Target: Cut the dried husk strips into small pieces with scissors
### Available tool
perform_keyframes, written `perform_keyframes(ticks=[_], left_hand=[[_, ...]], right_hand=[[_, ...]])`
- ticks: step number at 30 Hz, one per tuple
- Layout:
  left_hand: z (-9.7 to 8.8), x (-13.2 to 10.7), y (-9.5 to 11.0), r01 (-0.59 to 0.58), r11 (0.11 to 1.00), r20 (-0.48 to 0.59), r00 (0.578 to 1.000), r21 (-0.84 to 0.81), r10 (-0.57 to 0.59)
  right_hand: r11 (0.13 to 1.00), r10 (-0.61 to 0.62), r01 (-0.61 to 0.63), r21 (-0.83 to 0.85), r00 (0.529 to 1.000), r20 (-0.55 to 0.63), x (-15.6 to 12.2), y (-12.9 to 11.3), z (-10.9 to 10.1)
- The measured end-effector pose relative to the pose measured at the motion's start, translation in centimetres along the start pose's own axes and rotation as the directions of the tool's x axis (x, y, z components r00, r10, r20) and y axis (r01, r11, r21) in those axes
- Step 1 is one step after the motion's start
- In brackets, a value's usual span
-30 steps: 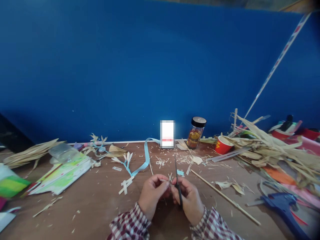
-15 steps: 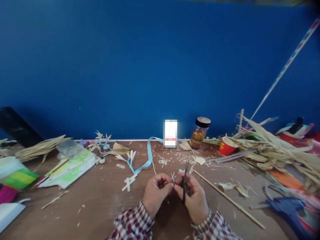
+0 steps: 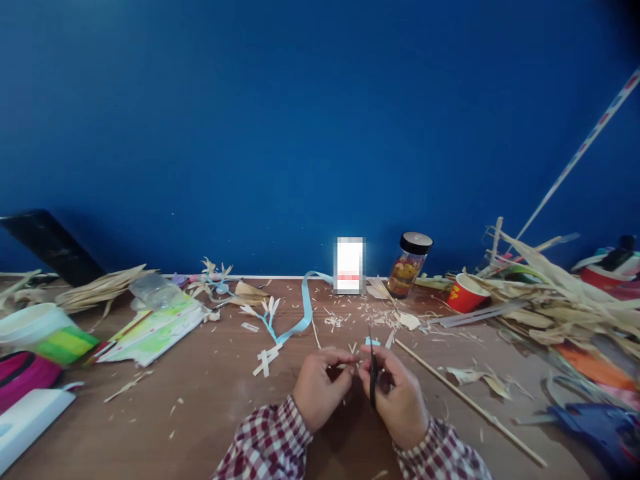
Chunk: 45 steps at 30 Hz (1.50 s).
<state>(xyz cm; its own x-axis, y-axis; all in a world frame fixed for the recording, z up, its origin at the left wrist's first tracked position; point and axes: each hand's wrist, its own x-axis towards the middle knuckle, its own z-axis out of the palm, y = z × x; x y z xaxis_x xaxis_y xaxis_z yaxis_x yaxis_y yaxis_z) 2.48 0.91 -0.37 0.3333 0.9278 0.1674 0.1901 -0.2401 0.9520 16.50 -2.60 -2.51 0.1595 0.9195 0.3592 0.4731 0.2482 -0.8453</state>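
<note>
In the lower middle of the head view, my left hand (image 3: 320, 390) pinches a small pale piece of dried husk (image 3: 353, 349) between thumb and fingertips. Its lower end is hidden by the fingers. My right hand (image 3: 404, 403) is closed around a pair of dark scissors (image 3: 373, 373), blades pointing up and away from me. The two hands are close together, with a narrow gap between the fingertips. Just beyond the right hand lies a small light-blue scrap (image 3: 371, 341). Pale shavings (image 3: 337, 320) are scattered on the brown table (image 3: 200, 427) ahead.
A light-blue ribbon (image 3: 306, 307) with husk flowers (image 3: 265, 313) lies ahead-left. A thin stick (image 3: 470, 400) stretches right, near a blue glue gun (image 3: 595, 427). A jar (image 3: 410, 267), a red cup (image 3: 467, 293) and dried husks (image 3: 560, 313) stand farther back.
My hands have drawn slightly apart at the fingertips, the scissors still in the right hand. The whole view has shifted a little, so the table items appear farther right.
</note>
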Motion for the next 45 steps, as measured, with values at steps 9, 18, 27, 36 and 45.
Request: perform_keyframes(ticks=[9, 18, 27, 36, 45], left_hand=[[-0.6, -0.3, 0.1, -0.188, 0.897, 0.097, 0.982, 0.400, 0.163], [0.0, 0.6, -0.6, 0.223, 0.938, -0.117, 0.958, -0.265, -0.261], [0.1, 0.7, -0.3, 0.325, 0.595, -0.058, 0.844, -0.735, -0.533], [0.3, 0.5, 0.2, 0.319, 0.480, -0.014, 0.821, -0.817, -0.570], [0.4, 0.5, 0.5, 0.336, 0.486, -0.029, 0.799, -0.807, -0.601]], right_hand=[[0.972, -0.125, 0.121, -0.203, 0.992, -0.010, -0.1, 0.6, -0.4], [0.938, 0.239, -0.233, 0.258, 0.971, 0.010, 0.5, -0.6, 0.1], [0.848, 0.199, -0.338, 0.408, 0.917, 0.346, -0.9, -1.7, 0.9], [0.881, 0.092, -0.260, 0.396, 0.914, 0.396, -0.8, -2.7, 0.7], [0.898, 0.131, -0.284, 0.337, 0.902, 0.411, -0.9, -2.5, 0.8]])
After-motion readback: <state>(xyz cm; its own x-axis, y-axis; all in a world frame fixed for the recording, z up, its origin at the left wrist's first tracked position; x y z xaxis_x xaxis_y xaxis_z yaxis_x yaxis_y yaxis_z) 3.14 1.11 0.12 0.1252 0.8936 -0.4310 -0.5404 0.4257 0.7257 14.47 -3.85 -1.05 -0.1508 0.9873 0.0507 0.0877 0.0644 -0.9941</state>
